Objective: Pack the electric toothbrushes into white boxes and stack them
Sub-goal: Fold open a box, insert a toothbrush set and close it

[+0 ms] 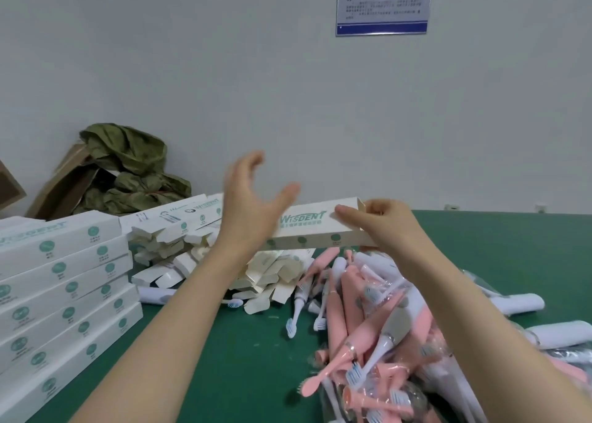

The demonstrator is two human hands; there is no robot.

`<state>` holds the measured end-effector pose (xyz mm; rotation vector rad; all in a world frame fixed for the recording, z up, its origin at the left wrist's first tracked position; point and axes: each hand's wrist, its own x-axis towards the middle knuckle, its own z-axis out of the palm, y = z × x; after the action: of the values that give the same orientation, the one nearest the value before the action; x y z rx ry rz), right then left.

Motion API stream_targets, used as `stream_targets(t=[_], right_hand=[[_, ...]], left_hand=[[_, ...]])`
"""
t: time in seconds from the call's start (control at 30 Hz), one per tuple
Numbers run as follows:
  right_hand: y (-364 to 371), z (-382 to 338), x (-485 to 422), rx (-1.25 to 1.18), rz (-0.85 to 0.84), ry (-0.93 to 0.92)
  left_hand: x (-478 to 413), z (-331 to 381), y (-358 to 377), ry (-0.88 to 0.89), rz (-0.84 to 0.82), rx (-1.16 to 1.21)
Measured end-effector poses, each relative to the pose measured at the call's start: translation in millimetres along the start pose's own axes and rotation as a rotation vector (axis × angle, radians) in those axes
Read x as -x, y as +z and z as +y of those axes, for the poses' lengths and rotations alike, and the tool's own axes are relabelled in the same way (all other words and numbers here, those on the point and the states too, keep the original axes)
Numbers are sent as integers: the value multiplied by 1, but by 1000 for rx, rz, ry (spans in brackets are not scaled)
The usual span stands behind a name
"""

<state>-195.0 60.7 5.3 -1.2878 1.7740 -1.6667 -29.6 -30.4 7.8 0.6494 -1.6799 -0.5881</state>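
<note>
The right hand [381, 227] has its grip clamped on the right end of one white box [307, 222], fingers curled round the card just below a raised end flap. The box is a long, narrow carton of matte cardboard with green "WISDENT" lettering on its face and small round green marks along its lower side. It is held in the air at the centre of the frame, nearly level, above the bench [240, 358].

The left hand [253, 208] covers the box's left end with its grip apart, fingers spread and blurred. Whether the palm touches the card cannot be told.

Just below the box lies a loose heap of empty cartons [179, 249], cream inside, their tabbed flaps hanging open. Right of it and running to the lower right is a tangle of toothbrushes [352, 326], smooth pink and white plastic with bristled heads, some in clear crinkled sleeves, too many to count. Two white cylinders [519, 304] lie at the right edge of that pile.

At the left edge stands a stack of closed boxes [64, 294], at least six high. The bench has a flat green top. In the upper left a crumpled olive bag [128, 166] leans on brown cardboard [61, 182], and one glossy blue-bordered notice [382, 2] hangs on the wall at the top right.
</note>
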Motion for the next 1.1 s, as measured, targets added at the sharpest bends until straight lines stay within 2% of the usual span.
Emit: stream_targets(t=[0.07,0.1,0.13,0.2,0.27,0.3,0.37,0.53,0.67,0.83,0.9,1.0,1.1], right_hand=[[7,-7,4,27,-2,-88],[9,-9,4,25,1,-113],[9,-12,4,-9,6,-111],[5,-17,3,-193,6,-30],[-4,-19,3,-376,-2,20],[-7,-18,3,-393,-8,18],[-10,-15,4,-357,-35,14],[-1,-9,5,-394,-81,44],[-1,-9,5,-350,-95,25],[4,-7,6,-317,-129,-1],[5,-9,6,-285,-139,-42],[6,-8,8,-213,-92,-96],[11,0,9,-172,-26,-82]], left_hand=[[5,12,4,120,-338,-27],[7,15,6,189,-457,-126],[9,16,9,272,-510,-230],[9,17,11,351,-473,-290],[8,18,9,289,-437,-246],[8,18,7,260,-452,-257],[8,17,5,253,-506,-310],[13,22,6,416,-590,-319],[12,21,5,325,-611,-333],[12,25,13,262,-406,-245],[12,24,12,212,-377,-197],[12,25,8,150,-451,-207],[12,27,6,188,-547,-379]])
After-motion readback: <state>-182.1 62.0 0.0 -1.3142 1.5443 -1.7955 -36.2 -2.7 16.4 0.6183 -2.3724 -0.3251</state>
